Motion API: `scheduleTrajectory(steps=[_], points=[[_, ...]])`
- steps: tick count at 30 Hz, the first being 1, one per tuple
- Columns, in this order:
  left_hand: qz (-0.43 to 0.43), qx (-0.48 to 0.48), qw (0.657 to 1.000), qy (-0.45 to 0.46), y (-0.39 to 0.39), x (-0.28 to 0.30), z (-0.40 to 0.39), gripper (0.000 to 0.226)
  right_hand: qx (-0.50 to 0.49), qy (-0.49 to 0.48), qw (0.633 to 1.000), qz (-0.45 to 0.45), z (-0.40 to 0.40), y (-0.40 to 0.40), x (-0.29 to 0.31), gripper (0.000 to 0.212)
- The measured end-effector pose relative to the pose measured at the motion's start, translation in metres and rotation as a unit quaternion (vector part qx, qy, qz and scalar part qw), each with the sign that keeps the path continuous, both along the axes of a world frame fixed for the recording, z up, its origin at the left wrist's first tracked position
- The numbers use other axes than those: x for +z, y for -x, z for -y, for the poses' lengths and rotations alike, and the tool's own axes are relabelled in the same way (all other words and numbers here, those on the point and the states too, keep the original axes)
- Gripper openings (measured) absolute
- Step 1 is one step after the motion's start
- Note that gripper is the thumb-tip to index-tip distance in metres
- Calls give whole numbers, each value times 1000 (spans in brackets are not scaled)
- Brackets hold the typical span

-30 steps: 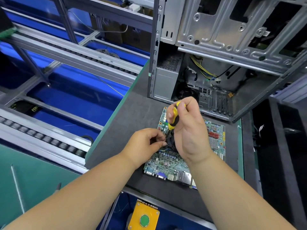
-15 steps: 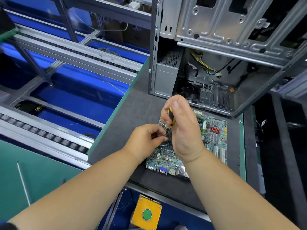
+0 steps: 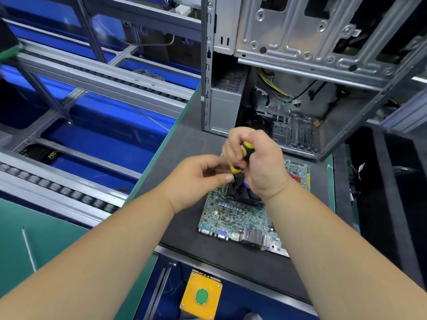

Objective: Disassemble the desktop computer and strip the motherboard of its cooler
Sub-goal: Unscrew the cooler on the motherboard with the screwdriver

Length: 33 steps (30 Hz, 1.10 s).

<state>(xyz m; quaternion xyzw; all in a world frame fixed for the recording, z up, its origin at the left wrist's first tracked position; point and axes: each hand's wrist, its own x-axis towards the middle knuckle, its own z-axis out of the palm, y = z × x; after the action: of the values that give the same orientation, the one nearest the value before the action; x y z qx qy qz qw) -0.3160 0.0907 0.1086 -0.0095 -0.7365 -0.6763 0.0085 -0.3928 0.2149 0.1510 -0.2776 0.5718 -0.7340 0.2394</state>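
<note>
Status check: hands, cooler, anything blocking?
Right hand grips screwdriver, left hand steadies its lower end. Cooler still on motherboard. Nothing visibly blocking; screw hidden by hands.

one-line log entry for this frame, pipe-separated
step: unscrewing cooler | right hand: grips screwdriver | left hand: fingers at its shaft | motherboard: flat on mat | case: open behind

Yellow letters reading "PRI", cut off by a metal rail, show on a dark object (image 3: 44,153) lying in the blue bin under the roller conveyor at the left. Print on the green motherboard (image 3: 233,218) and on the small green sticker (image 3: 202,98) on the computer case's edge is too small to read.
</note>
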Motion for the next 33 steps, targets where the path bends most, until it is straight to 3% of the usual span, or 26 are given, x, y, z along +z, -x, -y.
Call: scheduleTrajectory(steps=[3,7,11,13,15,19,23,26,30,33], points=[[0,4,999,34,3,2,-4,29,-18,-89,992,-85,1,1,0,30],[-48,44,994,93,2,2,-5,32,-13,-178,978,-108,0,-4,3,25],[-86,76,988,104,0,3,-6,38,-93,-48,994,19,7,-23,7,17],[-87,84,988,95,1,3,-7,42,-122,-17,992,39,12,-31,10,20],[-81,88,989,88,2,0,-10,41,-144,-22,989,34,14,-34,12,26],[-51,75,994,67,3,-2,-9,10,-111,-14,993,38,12,-27,13,30],[-3,16,1000,17,5,6,0,19,-30,-28,999,21,6,-12,18,19],[0,12,1000,9,5,13,2,25,-17,-120,991,-58,2,-9,25,24],[-18,12,999,39,7,17,1,28,-110,-331,899,-263,5,-11,35,23],[-25,19,998,50,7,15,0,25,-120,-461,783,-400,2,-10,45,16]])
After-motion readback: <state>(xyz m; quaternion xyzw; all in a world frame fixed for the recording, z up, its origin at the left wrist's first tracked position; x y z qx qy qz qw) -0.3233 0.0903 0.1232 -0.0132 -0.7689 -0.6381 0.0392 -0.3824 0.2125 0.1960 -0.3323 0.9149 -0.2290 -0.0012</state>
